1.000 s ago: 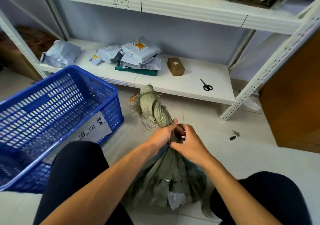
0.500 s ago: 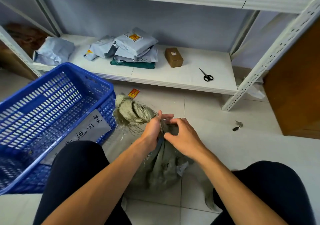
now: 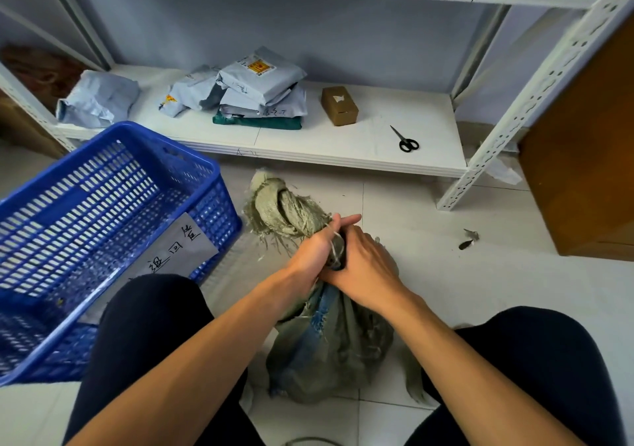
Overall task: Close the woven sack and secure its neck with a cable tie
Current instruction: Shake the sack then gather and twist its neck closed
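A grey-green woven sack (image 3: 329,349) stands on the tiled floor between my knees. Its twisted, frayed top (image 3: 284,207) leans up and to the left. My left hand (image 3: 314,251) is closed around the neck from the left, with the index finger stretched out over it. My right hand (image 3: 363,267) presses against the neck from the right, fingers curled on it. A thin pale strand, cable tie or loose fibre, shows between the two hands (image 3: 334,250). The neck itself is mostly hidden by my fingers.
A blue plastic crate (image 3: 103,185) with a paper label sits at the left, close to the sack. The low white shelf (image 3: 370,157) behind holds grey mail bags (image 3: 260,85), a small cardboard box (image 3: 339,106) and black scissors (image 3: 406,142). Small scraps (image 3: 468,239) lie on the floor at right.
The sack's twisted top has swung from upright to leaning left. Both hands stayed on the neck and closed in tighter; my right hand now covers more of it.
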